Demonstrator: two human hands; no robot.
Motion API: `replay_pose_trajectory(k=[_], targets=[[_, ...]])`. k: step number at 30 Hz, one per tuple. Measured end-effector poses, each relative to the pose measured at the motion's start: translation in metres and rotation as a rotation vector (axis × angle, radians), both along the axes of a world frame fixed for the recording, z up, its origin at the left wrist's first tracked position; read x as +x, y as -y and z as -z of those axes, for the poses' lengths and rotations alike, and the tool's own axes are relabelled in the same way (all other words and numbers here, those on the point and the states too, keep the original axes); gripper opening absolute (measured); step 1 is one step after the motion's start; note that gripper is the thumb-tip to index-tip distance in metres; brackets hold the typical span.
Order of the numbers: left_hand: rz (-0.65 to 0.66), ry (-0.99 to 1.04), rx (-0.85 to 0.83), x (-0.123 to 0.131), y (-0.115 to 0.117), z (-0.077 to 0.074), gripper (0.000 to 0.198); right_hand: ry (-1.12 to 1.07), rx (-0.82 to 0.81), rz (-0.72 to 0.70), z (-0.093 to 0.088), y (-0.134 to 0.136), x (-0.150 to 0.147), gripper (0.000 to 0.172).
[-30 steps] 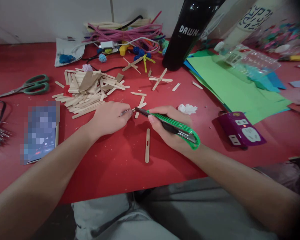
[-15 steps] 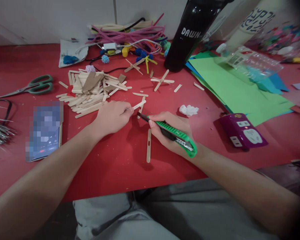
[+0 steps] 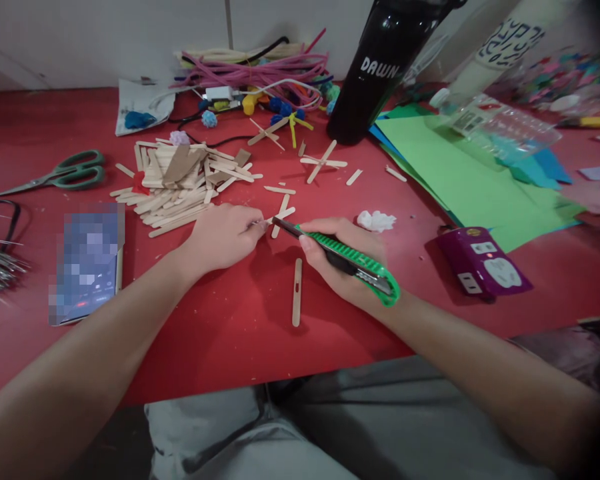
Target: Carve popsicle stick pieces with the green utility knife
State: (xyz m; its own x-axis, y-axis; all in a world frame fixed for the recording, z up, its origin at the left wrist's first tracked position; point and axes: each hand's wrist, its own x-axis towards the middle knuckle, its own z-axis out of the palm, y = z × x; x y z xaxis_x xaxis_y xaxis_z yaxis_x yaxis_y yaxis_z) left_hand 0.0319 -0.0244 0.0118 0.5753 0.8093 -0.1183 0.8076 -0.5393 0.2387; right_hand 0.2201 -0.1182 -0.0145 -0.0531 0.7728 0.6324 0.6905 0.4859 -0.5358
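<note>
My left hand rests on the red table, fingers pinched on the end of a wooden craft stick that lies flat. My right hand is wrapped round a green utility knife. Its blade tip touches the stick just right of my left fingertips. Another wooden stick with a slot cut in it lies below the knife. A heap of wooden sticks sits just beyond my left hand.
Green scissors and a phone lie at the left. A black bottle, green paper sheets, a purple power adapter, a crumpled white tissue and a tangle of pipe cleaners stand around.
The knife blade has come back up onto the stick held by my left hand, after sitting slightly lower and off it half a second ago. Both hands stay in place.
</note>
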Motion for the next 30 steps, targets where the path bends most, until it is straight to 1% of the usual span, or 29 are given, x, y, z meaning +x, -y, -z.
replay_pose_trajectory(k=[9,15,22,25,30], targets=[[0.003,0.016,-0.014,-0.0003,-0.0009,0.0003,0.043,-0.012,0.003,-0.005,-0.003,-0.0014,-0.0017,0.009],[0.006,-0.008,0.01,0.0008,-0.0008,0.001,0.041,-0.018,-0.018,-0.008,-0.0039,-0.002,-0.0012,0.01],[-0.003,0.0,-0.004,0.0011,0.0004,-0.0006,0.042,-0.036,-0.015,-0.024,-0.0006,-0.0016,-0.001,0.008],[-0.01,0.001,-0.007,0.0008,0.0004,-0.0004,0.042,-0.051,-0.008,-0.056,0.0012,-0.0016,-0.0006,0.009],[-0.006,-0.006,0.006,-0.0005,0.0007,0.0029,0.041,-0.046,-0.001,-0.149,0.0008,-0.002,-0.0014,0.012]])
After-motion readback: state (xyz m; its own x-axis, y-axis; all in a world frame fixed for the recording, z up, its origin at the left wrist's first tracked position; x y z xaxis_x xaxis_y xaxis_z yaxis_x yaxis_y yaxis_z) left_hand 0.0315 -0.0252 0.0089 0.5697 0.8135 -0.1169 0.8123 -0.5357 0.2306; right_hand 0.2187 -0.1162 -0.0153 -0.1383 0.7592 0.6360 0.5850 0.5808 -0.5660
